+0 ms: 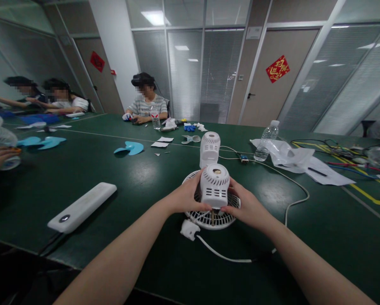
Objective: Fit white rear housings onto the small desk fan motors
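A white vented fan motor housing is gripped between my two hands, above a round white fan grille. My left hand wraps its left side, thumb along the lower edge. On the right side, my right hand presses with thumb and fingers. Just behind stands a second white vented housing piece. A white block-shaped part with a white cable lies in front of the grille. What sits between housing and grille is mostly hidden.
Blue fan blades and a long white power bank lie to the left. To the right are a water bottle, crumpled plastic, paper with a pen and tangled wires. Another person sits across the green table.
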`<move>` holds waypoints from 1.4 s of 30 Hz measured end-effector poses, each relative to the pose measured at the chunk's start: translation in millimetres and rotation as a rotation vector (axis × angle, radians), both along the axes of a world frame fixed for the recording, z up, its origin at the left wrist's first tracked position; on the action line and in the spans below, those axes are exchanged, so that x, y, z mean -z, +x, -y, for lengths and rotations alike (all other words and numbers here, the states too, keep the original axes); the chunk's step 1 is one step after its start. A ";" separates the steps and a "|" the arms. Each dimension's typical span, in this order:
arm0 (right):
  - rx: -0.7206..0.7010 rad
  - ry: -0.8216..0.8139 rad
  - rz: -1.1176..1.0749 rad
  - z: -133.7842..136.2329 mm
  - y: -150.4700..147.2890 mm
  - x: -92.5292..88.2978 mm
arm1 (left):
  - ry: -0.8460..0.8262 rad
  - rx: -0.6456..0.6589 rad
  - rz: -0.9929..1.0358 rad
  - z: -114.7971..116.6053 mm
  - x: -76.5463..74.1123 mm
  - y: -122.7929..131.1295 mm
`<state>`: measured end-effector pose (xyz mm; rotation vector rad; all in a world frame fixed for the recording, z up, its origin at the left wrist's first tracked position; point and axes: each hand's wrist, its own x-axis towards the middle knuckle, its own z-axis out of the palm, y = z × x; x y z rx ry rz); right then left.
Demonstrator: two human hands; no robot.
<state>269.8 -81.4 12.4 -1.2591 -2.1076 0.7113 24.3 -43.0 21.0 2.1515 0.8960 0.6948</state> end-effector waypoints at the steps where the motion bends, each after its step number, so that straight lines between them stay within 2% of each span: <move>1: 0.000 0.001 0.002 0.2 0.1 0.4 | -0.001 -0.003 -0.004 0.1 -0.1 -0.2; 6: 0.014 0.010 0.033 1.1 0.2 0.5 | -0.010 -0.011 -0.010 1.2 -1.0 -0.6; 18: 0.018 -0.077 0.007 2.5 -0.2 -11.8 | 0.003 0.018 -0.020 -0.2 -2.4 -0.8; 23: -0.011 -0.062 -0.006 -1.5 3.6 -8.1 | 0.030 0.027 -0.017 -1.8 0.1 -2.6; 30: -0.011 -0.010 -0.033 -0.7 2.2 -1.1 | -0.073 0.098 0.047 -9.9 7.2 -11.2; 35: -0.017 0.017 -0.101 -1.0 3.6 7.1 | -0.024 0.078 0.155 -11.6 10.2 -11.8; 39: -0.055 0.084 -0.127 0.7 0.7 10.4 | 0.036 0.042 0.147 -6.2 7.0 -7.8; 42: -0.028 0.113 -0.105 1.5 -3.4 11.6 | 0.033 0.028 0.133 -3.9 6.0 -5.3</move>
